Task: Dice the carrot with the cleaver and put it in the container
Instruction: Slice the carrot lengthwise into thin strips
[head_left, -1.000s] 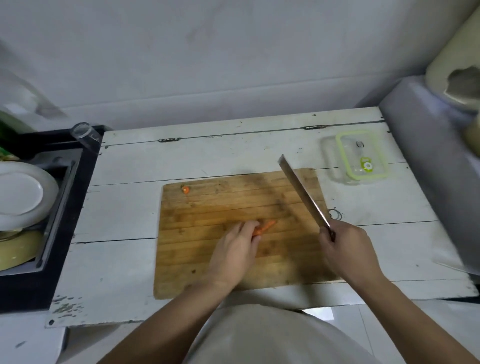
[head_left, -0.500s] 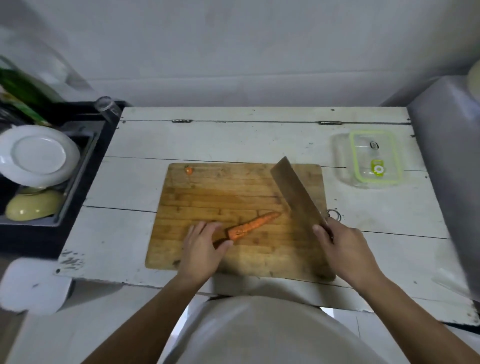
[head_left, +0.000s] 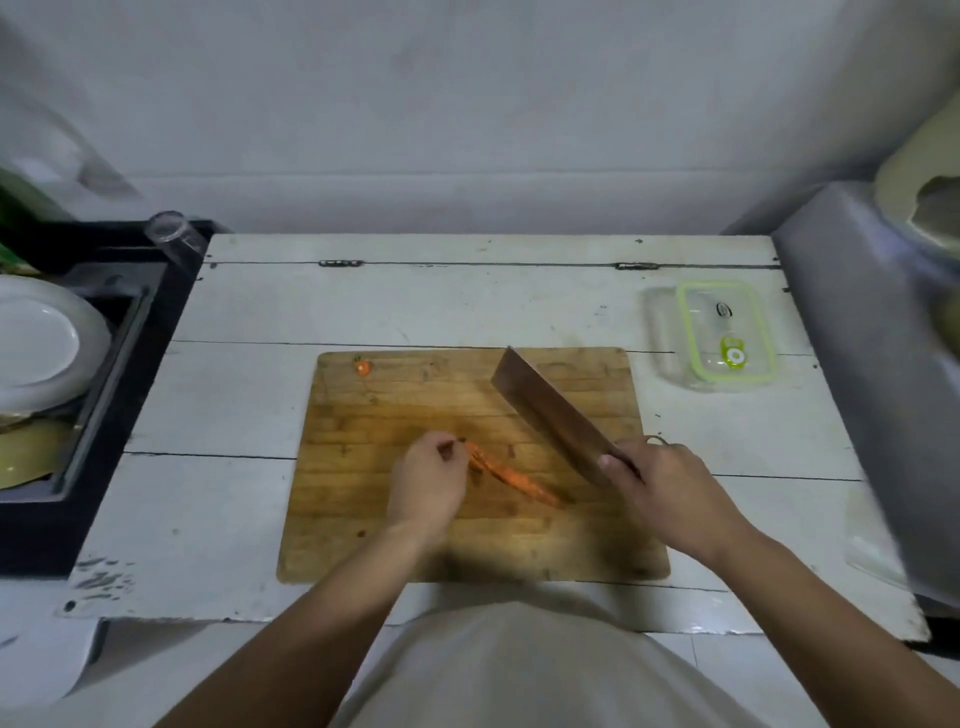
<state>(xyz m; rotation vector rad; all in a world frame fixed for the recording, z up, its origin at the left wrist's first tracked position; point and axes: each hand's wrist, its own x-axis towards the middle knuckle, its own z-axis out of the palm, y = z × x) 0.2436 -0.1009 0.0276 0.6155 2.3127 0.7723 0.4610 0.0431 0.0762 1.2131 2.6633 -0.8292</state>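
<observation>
the carrot lies near the middle of the cutting board, its thick end toward the left hand and its thin tip pointing down and to the right. it looks whole apart from one small cut-off end piece sitting alone near the board's far left corner. the left hand curls its fingers against the thick end; whether it pinches the carrot or only steadies it is hard to tell. the right hand grips the cleaver by the handle, blade raised over the board and angled away toward the far side, just beside the carrot but not on it. the container, clear with a green rim, stands well apart on the white table, to the right of the board.

the main risk i see: the round carrot may roll under the first chop, because only its end is held. the fingertips sit close to where the blade would fall, so a slip could bring the edge onto them. cut bits may also skip off the board.

compared with half a second ago, the carrot is turned: its tip pointed up and right, now it points down and right. the left hand sits further right on the board, and the cleaver's blade shows more of its flat side.
</observation>
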